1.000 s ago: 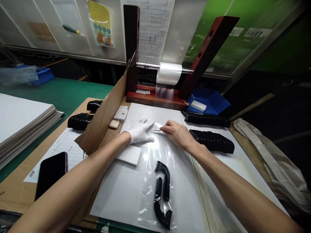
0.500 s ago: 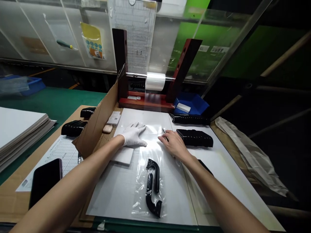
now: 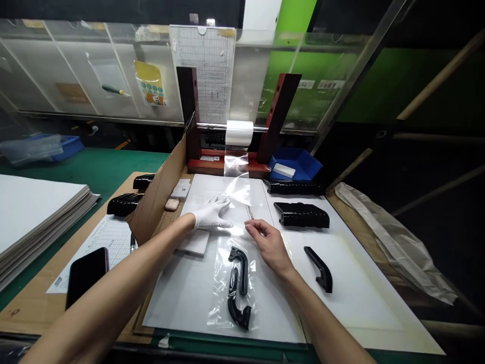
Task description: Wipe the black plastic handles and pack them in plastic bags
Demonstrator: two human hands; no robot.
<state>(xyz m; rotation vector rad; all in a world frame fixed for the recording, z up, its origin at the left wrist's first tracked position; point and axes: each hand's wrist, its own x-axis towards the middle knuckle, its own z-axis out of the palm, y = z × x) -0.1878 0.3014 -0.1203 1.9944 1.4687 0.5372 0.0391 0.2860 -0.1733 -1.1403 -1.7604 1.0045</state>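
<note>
My left hand (image 3: 212,213), in a white glove, presses down on clear plastic film with its fingers and thumb spread. Bare and closed, my right hand (image 3: 268,243) pinches a slim knife (image 3: 250,213), its tip pointing away from me beside the film strip (image 3: 238,188). A slanting edge in the film shows between the left fingertips and the knife tip. Nearer to me, a clear plastic sleeve (image 3: 216,311) lies flat with two curved black handles (image 3: 238,312) inside it. Another black handle (image 3: 319,268) rests right of my right forearm.
A film roll (image 3: 239,133) hangs on a bar between dark red posts. Ribbed black parts (image 3: 305,215) lie at right, before a blue bin (image 3: 299,164). At left are a cardboard flap (image 3: 161,184), a phone (image 3: 88,275) and stacked white sheets (image 3: 41,202). A white block (image 3: 195,242) sits under my left wrist.
My right hand has drawn toward me with the knife, and a slanting film edge now shows. My left hand stays nearly in place. The camera view has shifted, uncovering the loose handle at right.
</note>
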